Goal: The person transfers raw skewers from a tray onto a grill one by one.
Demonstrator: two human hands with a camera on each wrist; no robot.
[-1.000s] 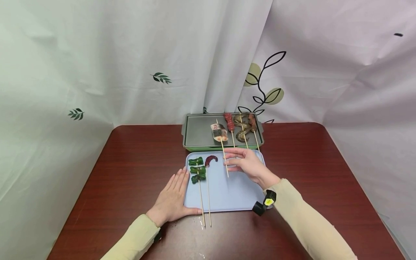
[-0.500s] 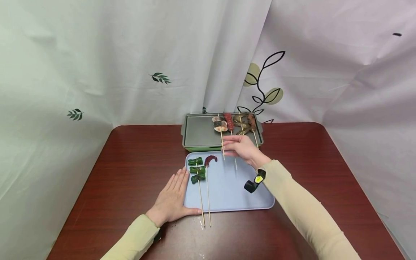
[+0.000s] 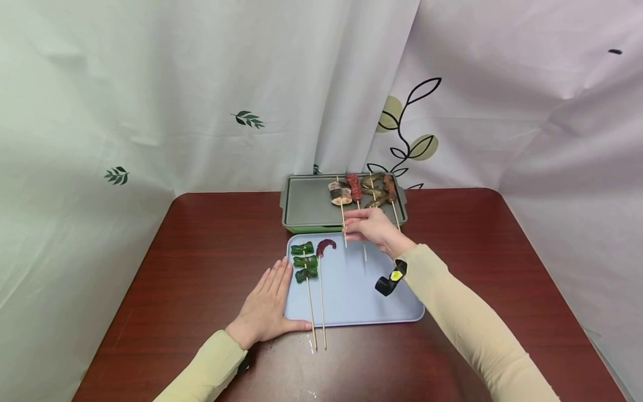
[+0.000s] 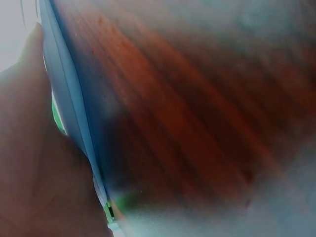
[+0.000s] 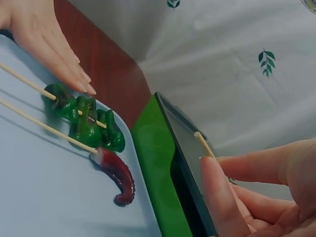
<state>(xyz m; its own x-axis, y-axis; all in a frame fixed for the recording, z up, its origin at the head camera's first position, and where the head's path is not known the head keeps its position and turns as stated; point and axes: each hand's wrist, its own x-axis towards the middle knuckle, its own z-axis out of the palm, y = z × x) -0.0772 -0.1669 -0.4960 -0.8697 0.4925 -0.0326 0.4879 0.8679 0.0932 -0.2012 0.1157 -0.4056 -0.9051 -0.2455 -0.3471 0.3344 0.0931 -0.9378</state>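
My right hand [image 3: 374, 228] pinches the stick of a fish skewer [image 3: 340, 194] between thumb and fingers. Its pale chunk with dark skin lies over the grey grill pan [image 3: 307, 204], close to the left of a red meat skewer [image 3: 354, 188]. In the right wrist view, the blunt stick end [image 5: 203, 143] pokes out past the thumb. Along the left edge of the light blue tray [image 3: 372, 298] my left hand [image 3: 266, 310] rests with fingers straight and thumb at the front rim. Beside it on the tray are a green pepper skewer [image 3: 305, 262] and a dark red tentacle skewer [image 3: 325, 247].
A shrimp skewer [image 3: 372, 183] and a brown meat skewer [image 3: 389, 188] lie on the pan's right side. The pan's green base [image 5: 155, 173] stands right behind the tray. A pale curtain [image 3: 281, 72] hangs behind the dark red table [image 3: 211, 245].
My right hand has moved away from me, carrying the fish skewer farther over the pan and up beside the red meat. In the last half second it hardly moves. My left hand stays put.
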